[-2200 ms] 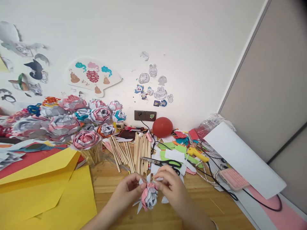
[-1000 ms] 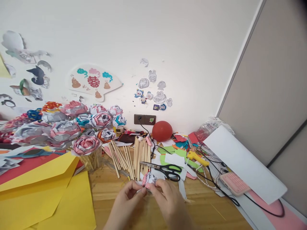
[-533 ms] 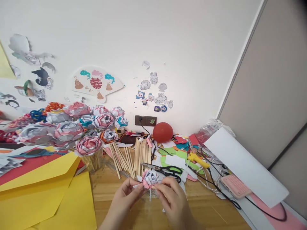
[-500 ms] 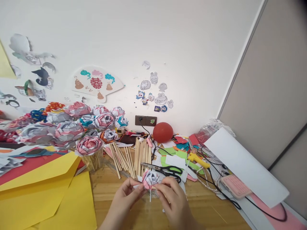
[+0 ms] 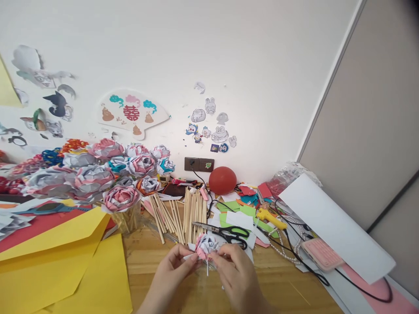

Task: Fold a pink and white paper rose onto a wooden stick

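Note:
A small paper flower [image 5: 207, 245] in white and pink sits between my two hands, low in the middle of the view. Its thin white stem points down toward the table. My left hand [image 5: 175, 267] pinches the flower's left edge, by a pale paper petal. On the other side, the fingertips of my right hand [image 5: 236, 270] press on the lower right of the flower. Both hands are closed; what lies under the fingertips is partly hidden. Just behind the flower lie scissors [image 5: 229, 232] with black and green handles.
Wooden sticks [image 5: 196, 213] lie behind my hands. Finished paper flowers [image 5: 121, 198] crowd the left, above yellow paper sheets [image 5: 98, 279]. A red balloon [image 5: 222, 180] rests by the wall. To the right are a yellow glue gun [image 5: 271, 218], cables and a pink keypad-like object [image 5: 322, 253].
The flower has shifted slightly right and down and turned a little between my fingers. Both hands keep their hold, with my right fingertips slightly moved. The things around them stay put.

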Motion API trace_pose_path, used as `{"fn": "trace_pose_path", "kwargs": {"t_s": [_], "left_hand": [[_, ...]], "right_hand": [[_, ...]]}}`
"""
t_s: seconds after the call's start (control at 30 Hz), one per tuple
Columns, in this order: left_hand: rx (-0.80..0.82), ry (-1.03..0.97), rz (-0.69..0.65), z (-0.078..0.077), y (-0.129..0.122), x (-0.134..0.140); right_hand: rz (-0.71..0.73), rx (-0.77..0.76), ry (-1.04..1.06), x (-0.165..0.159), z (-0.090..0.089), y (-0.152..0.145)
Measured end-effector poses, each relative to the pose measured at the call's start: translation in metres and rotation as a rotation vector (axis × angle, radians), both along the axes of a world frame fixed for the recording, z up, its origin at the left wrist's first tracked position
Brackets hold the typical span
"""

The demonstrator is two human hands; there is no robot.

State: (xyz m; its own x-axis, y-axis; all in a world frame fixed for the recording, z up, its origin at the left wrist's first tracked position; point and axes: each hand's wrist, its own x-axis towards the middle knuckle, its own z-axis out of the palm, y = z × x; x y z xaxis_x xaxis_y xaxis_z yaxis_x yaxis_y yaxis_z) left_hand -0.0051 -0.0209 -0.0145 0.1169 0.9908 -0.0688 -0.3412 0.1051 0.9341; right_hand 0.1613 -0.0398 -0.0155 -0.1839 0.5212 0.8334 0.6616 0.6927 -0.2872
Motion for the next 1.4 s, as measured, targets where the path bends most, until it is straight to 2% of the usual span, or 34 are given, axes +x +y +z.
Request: {"fn": "trace_pose_path", "kwargs": {"t_s": [0.17,0.33,0.47,0.67,0.97,1.13,1.4], "left_hand": [[0.026,0.024,0.018,0.0,0.001,0.0],[0.042,0.069,0.034,-0.001,0.0,-0.001],[0.034,0.106,0.051,0.004,-0.002,0.001],[0.021,0.103,0.056,0.004,-0.003,0.002],[-0.053,-0.138,0.012,0.002,0.003,-0.003],[-0.067,-0.204,-0.029,-0.001,0.005,-0.005],[-0.051,-0.298,-0.101,-0.002,0.006,-0.005]], "right_hand": [[0.006,-0.032,-0.052,-0.002,-0.002,0.0],[0.062,-0.102,0.038,-0.004,-0.002,0.0],[0.045,-0.064,0.041,-0.006,-0.004,0.001],[-0.054,0.037,-0.094,-0.007,-0.005,-0.001],[0.033,-0.029,0.06,-0.001,-0.003,0.0],[0.069,-0.058,0.06,0.0,-0.001,0.0],[0.205,-0.135,0.024,0.005,0.002,0.003]]}}
